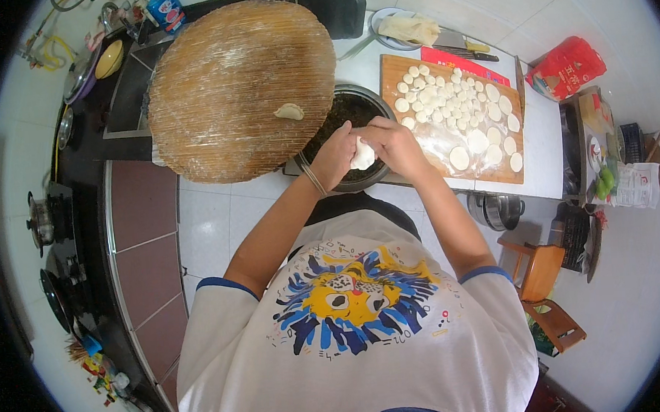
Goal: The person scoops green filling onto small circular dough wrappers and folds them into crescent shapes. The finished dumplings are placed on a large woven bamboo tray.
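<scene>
My left hand (332, 157) and my right hand (393, 144) meet in front of me, both closed on a white dumpling (362, 157). The fingers of both hands press along its upper edge, hiding part of it. Just beneath them stands a round metal bowl (381, 102) with dark green filling (348, 110) inside. A bracelet circles my left wrist. To the left, one folded dumpling (289, 112) lies on a large round slatted tray (224, 84) dusted with flour. On my right, a wooden board (426, 143) carries many small dough pieces (430, 95) and several flat round wrappers (478, 141).
Behind the board lie a knife (479, 55) and a plate (385, 15) with a pale folded item. A red bag (567, 68) stands at the right. A sink (128, 97) adjoins the tray's left side. A wooden chair (540, 272) and metal pot (496, 209) are lower right.
</scene>
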A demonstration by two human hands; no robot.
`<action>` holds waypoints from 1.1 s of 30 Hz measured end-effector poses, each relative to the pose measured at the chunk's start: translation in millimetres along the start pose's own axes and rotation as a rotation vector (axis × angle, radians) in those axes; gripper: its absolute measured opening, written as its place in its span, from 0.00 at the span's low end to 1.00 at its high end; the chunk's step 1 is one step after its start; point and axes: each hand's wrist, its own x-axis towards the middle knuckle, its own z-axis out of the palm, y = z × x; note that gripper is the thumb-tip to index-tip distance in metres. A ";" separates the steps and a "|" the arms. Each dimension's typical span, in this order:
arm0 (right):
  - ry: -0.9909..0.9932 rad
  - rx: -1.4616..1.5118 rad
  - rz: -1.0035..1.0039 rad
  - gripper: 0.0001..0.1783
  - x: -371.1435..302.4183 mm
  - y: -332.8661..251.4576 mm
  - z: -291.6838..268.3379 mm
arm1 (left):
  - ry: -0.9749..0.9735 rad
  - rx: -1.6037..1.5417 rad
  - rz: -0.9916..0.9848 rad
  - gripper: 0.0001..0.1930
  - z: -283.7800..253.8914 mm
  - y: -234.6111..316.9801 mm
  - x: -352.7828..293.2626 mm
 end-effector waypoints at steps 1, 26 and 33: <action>-0.013 -0.013 -0.041 0.05 0.5 1.8 -1.3 | -0.008 0.102 0.013 0.06 -3.0 2.5 -0.3; 0.265 -0.174 -0.277 0.09 -20.7 6.8 11.7 | 0.479 -2.108 -0.602 0.31 3.0 7.1 11.9; 0.379 0.091 0.172 0.09 -23.6 -0.7 32.6 | 0.488 -2.047 -0.539 0.29 15.2 5.6 11.2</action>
